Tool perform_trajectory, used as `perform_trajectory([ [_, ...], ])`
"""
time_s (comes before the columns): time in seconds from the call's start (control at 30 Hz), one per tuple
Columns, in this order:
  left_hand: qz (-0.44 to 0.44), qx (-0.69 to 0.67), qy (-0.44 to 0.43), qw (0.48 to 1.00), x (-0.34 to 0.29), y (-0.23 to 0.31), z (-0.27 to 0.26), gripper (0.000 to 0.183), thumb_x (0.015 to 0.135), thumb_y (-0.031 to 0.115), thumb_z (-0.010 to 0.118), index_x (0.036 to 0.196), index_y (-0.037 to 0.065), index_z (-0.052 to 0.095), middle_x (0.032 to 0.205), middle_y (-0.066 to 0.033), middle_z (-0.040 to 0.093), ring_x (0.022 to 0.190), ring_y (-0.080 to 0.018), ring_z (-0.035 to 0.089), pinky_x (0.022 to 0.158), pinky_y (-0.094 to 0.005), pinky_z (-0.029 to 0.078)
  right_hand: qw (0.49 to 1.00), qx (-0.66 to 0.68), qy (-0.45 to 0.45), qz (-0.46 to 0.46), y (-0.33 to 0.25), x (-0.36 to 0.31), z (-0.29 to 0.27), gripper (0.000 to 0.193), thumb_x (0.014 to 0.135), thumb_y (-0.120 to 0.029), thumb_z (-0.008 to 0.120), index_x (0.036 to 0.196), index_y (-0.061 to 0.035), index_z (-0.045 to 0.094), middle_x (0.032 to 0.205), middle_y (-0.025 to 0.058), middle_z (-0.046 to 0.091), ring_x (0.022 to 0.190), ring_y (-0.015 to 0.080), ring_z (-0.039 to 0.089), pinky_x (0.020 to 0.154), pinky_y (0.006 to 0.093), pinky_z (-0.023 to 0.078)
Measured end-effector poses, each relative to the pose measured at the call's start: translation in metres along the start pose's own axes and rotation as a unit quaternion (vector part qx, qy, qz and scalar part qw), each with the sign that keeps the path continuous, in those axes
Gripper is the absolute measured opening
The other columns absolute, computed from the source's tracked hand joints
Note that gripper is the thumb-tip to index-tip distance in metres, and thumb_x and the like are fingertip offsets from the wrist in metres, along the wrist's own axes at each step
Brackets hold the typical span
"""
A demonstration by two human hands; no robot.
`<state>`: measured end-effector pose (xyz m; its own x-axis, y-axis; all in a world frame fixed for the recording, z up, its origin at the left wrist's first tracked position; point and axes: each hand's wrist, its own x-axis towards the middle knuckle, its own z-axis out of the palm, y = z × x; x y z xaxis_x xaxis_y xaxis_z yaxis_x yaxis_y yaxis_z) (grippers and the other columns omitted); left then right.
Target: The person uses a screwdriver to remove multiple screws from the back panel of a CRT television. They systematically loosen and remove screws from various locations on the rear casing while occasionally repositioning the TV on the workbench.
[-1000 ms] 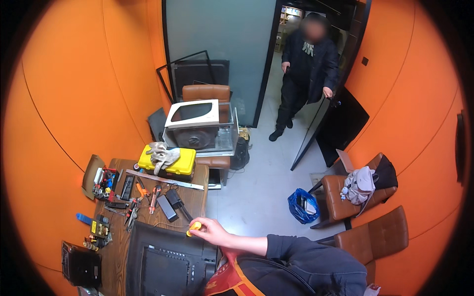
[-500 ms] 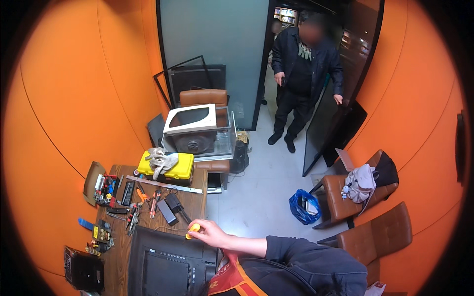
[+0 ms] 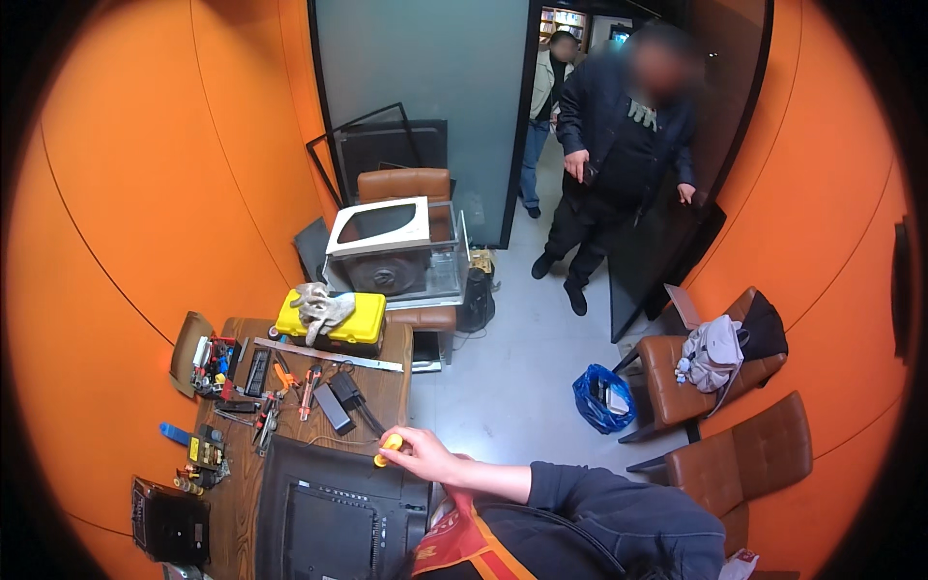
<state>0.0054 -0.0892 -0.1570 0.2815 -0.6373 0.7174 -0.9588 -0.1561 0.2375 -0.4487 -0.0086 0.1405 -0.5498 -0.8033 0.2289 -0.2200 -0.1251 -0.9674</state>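
My right hand (image 3: 423,456) is closed round a short yellow-handled screwdriver (image 3: 389,449). It holds the screwdriver over the far right corner of a black flat-screen monitor (image 3: 290,483). The monitor lies on the wooden table with its back up, showing a row of slots and a raised panel. Whether the screwdriver's tip touches the casing I cannot tell. A black power adapter (image 3: 336,410) with a cable lies just beyond the monitor, beside a red utility knife (image 3: 309,391) and pliers (image 3: 266,420). My left hand is out of view.
A yellow toolbox (image 3: 358,317) with gloves on top stands at the table's far end. A box of tools (image 3: 215,365) sits at the left edge. Brown chairs (image 3: 739,454) and a blue bag (image 3: 604,398) are to the right. A person (image 3: 628,135) stands in the doorway, another behind.
The person in the doorway has come closer, and the one behind shows more fully. My view has shifted slightly. My right hand keeps its grip on the screwdriver at the monitor's corner.
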Motion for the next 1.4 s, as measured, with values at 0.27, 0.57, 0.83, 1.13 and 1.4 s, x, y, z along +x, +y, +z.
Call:
perform_trajectory([
  [0.27,0.009,0.002,0.002,1.000,0.000,-0.008,-0.001,0.040,0.092,0.036,0.044,0.117,0.007,0.054,0.121,-0.0144,0.052,0.110,-0.0309,0.047,0.092,-0.0452,0.037,1.000,-0.013,-0.021,-0.002,-0.005,-0.012,-0.004,0.018,0.088,-0.020,0.059,0.093,-0.0034,0.054,0.076,0.0080,0.061,0.067,0.0166,0.061,0.059,0.0268,0.047],
  [0.57,0.020,0.004,-0.006,1.000,0.000,-0.015,-0.001,0.040,0.092,0.036,0.043,0.117,0.007,0.054,0.121,-0.0142,0.052,0.110,-0.0317,0.048,0.091,-0.0463,0.037,0.995,-0.039,-0.071,0.054,-0.005,-0.024,-0.005,0.020,0.092,-0.021,0.051,0.102,-0.0059,0.042,0.074,0.0121,0.059,0.066,0.0249,0.062,0.059,0.0325,0.047],
  [0.83,0.029,-0.005,-0.014,0.999,-0.002,-0.012,-0.005,0.040,0.092,0.037,0.043,0.117,0.008,0.054,0.121,-0.0141,0.052,0.110,-0.0324,0.048,0.091,-0.0472,0.038,0.997,-0.033,-0.050,0.049,-0.006,-0.029,-0.010,0.021,0.092,-0.019,0.052,0.101,-0.0062,0.039,0.073,0.0116,0.059,0.064,0.0237,0.061,0.057,0.0325,0.046],
  [1.13,0.030,0.009,-0.021,0.999,-0.002,-0.016,-0.003,0.040,0.092,0.037,0.043,0.117,0.009,0.054,0.121,-0.0139,0.052,0.110,-0.0332,0.048,0.090,-0.0482,0.038,0.997,-0.072,-0.019,-0.023,0.006,-0.019,-0.009,0.027,0.084,-0.008,0.061,0.101,-0.0065,0.040,0.073,0.0136,0.058,0.062,0.0288,0.062,0.055,0.0327,0.046],
  [1.4,0.004,0.087,-0.027,0.996,0.032,0.015,-0.039,0.040,0.092,0.037,0.042,0.118,0.009,0.055,0.121,-0.0138,0.052,0.110,-0.0339,0.048,0.090,-0.0491,0.038,0.997,-0.078,-0.020,0.012,0.003,-0.003,-0.001,0.030,0.082,-0.011,0.064,0.103,-0.0067,0.043,0.072,0.0080,0.060,0.063,0.0158,0.063,0.056,0.0276,0.049],
])
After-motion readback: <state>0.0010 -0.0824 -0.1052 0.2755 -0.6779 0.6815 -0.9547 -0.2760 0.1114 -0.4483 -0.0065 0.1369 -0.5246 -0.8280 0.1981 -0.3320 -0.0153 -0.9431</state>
